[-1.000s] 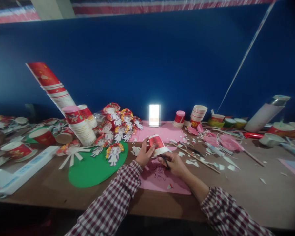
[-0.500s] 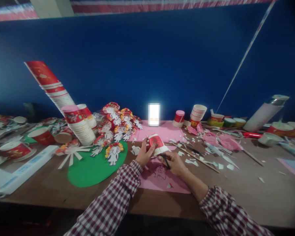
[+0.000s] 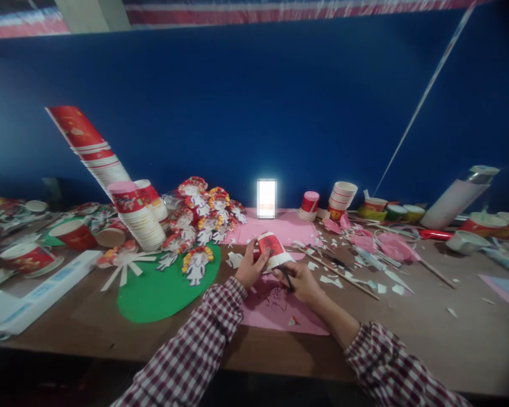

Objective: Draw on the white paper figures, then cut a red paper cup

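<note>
Red-and-white cup (image 3: 273, 246), maroon-and-white checked sleeves (image 3: 195, 342)

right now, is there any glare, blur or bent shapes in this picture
Head view: a pixelated white rectangle glares against the blue wall; head view: toward the left, the tall cup stack looks stretched and slanted, probably lens distortion; head view: the held red cup is soft, its print unclear.

The red-and-white printed paper cup (image 3: 272, 244) in the left hand (image 3: 250, 268) has shifted slightly toward the table's (image 3: 424, 333) right edge.
</note>
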The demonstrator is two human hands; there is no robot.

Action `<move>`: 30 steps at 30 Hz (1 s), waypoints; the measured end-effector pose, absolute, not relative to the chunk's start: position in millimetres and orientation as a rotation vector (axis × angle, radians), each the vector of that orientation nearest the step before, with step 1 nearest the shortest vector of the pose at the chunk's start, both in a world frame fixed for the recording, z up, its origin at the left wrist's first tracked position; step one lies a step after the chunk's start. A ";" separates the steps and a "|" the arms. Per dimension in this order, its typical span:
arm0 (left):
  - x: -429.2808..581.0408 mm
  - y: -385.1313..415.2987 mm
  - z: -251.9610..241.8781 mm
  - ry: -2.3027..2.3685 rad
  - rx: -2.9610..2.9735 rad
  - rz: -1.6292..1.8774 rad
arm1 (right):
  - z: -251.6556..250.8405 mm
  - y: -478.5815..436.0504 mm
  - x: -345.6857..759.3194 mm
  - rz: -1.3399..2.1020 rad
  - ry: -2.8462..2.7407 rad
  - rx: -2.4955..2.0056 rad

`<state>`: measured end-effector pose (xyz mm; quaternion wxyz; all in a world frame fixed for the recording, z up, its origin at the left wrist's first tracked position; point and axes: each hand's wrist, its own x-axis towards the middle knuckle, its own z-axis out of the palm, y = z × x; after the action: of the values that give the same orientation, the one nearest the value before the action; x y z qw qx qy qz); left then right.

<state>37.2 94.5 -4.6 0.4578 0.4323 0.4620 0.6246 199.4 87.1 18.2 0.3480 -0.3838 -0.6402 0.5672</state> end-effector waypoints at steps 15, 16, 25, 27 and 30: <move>30.8 97.0 7.4 1.058 0.791 1.718 | 14.0 88.3 200.4 1.628 -1.730 -0.970; 29.4 97.2 9.9 1.029 0.725 1.721 | 13.6 88.2 200.6 1.649 -1.725 -0.972; 20.4 95.0 21.3 0.838 0.410 1.629 | 13.4 86.5 204.2 1.665 -1.791 -0.903; 18.5 95.6 20.6 0.808 0.355 1.628 | 15.0 85.7 204.1 1.693 -1.768 -0.904; 14.9 95.8 20.5 0.704 0.285 1.593 | 13.7 87.8 204.3 1.672 -1.727 -0.865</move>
<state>14.9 95.8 20.5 0.6353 0.1249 0.3080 0.6971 204.3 87.8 13.7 0.2894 -0.3240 -0.6472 0.6264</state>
